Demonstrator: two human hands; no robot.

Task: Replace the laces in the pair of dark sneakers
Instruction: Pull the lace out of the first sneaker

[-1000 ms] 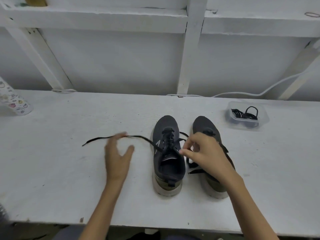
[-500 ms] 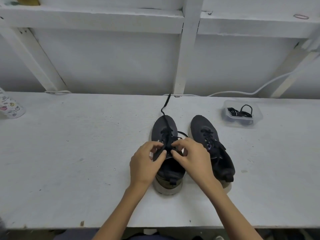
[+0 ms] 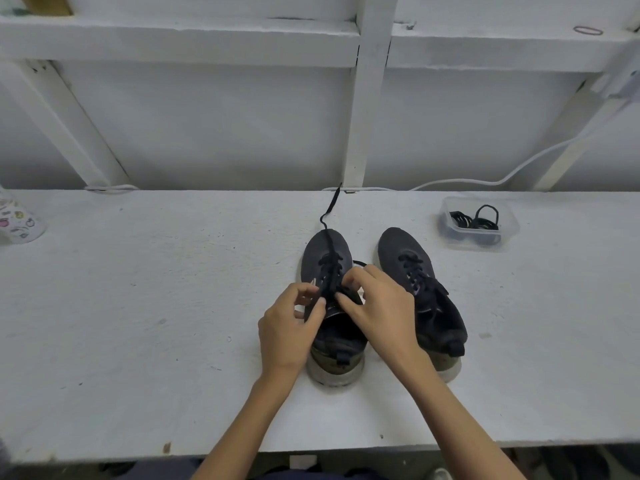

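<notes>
Two dark sneakers stand side by side on the white surface (image 3: 156,306), toes pointing away from the person. Both hands work at the left sneaker (image 3: 325,249), over its upper eyelets and tongue. The left hand (image 3: 287,327) has its fingers curled, thumb and forefinger pinching the black lace (image 3: 330,209) just beside the tongue. The right hand (image 3: 377,306) is curled too, its thumb and forefinger pinching the lace from the other side, so the fingertips of the two hands nearly meet. One loose end of the lace runs over the toe and trails across the surface toward the back wall. The right sneaker (image 3: 401,247) is laced and sits apart from the hands. A pale mark on the left sneaker's side is too small to read. A clear tub (image 3: 512,225) to the right holds coiled black laces (image 3: 474,221). A patterned bottle (image 3: 17,220) lies at the far left edge; its printing is illegible. A white cable (image 3: 519,168) runs along the wall.
</notes>
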